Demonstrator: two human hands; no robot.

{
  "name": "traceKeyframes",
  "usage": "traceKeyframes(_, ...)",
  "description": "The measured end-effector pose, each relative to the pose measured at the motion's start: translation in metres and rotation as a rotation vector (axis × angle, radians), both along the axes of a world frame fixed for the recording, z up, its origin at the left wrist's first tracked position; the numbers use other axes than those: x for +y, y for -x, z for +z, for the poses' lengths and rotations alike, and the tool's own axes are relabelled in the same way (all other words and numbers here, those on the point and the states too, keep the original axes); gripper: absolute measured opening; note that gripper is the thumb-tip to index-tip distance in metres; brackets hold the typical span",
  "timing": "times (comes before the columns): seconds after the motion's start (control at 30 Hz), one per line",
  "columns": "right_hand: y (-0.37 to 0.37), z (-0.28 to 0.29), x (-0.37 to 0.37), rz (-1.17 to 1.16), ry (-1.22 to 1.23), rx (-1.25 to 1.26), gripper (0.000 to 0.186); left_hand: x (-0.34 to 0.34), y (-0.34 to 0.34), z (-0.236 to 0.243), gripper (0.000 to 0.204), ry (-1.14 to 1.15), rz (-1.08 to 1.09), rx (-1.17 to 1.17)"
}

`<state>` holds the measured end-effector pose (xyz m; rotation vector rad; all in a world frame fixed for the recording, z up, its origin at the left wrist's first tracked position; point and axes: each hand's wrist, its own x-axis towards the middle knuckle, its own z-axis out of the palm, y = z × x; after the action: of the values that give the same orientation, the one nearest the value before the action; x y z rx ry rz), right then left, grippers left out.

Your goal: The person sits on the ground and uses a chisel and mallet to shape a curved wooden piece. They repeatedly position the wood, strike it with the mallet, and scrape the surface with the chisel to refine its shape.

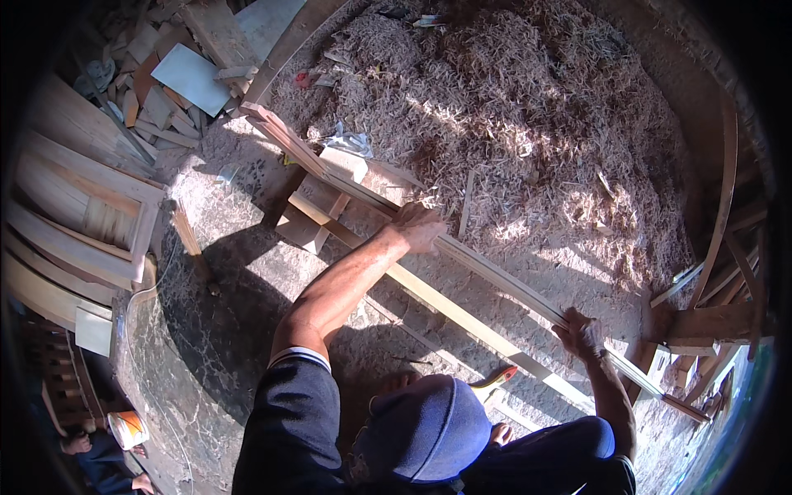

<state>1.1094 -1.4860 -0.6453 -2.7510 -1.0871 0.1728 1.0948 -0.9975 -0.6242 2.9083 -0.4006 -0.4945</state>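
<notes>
Left hand point(419, 228): fingers curled round the wood strips point(505, 280), about mid-length. Right hand point(582, 334): fingers wrapped on them, nearer the right end. Strips slant between pale slat point(455, 311) and shavings point(495, 140).

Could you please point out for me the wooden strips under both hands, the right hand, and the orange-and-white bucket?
Wooden strips point(500, 279): head view, on their middle stretch.
Right hand point(580, 334): head view, on its back.
Orange-and-white bucket point(127, 430): head view, on its side wall.
</notes>
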Motion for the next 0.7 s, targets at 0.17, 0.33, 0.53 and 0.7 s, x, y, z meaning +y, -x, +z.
traceKeyframes(0.17, 0.023, 0.048, -0.027, -0.138, -0.042, -0.129, 0.032, -0.036, 0.028, 0.064, 0.019, -0.061, -0.046, -0.314)
traceKeyframes(0.33, 0.031, 0.101, -0.048, -0.128, 0.018, -0.576, 0.079, -0.068, 0.035, 0.123, 0.023, -0.025, -0.109, -1.364)
traceKeyframes(0.53, 0.022, 0.162, -0.037, -0.152, -0.006, -0.869, 0.087, -0.038, 0.009, 0.176, 0.039, -0.048, 0.001, -1.612)
traceKeyframes(0.7, 0.028, 0.207, -0.025, -0.113, -0.062, -1.162, 0.082, -0.024, 0.007, 0.196, 0.053, 0.175, 0.213, -1.703)
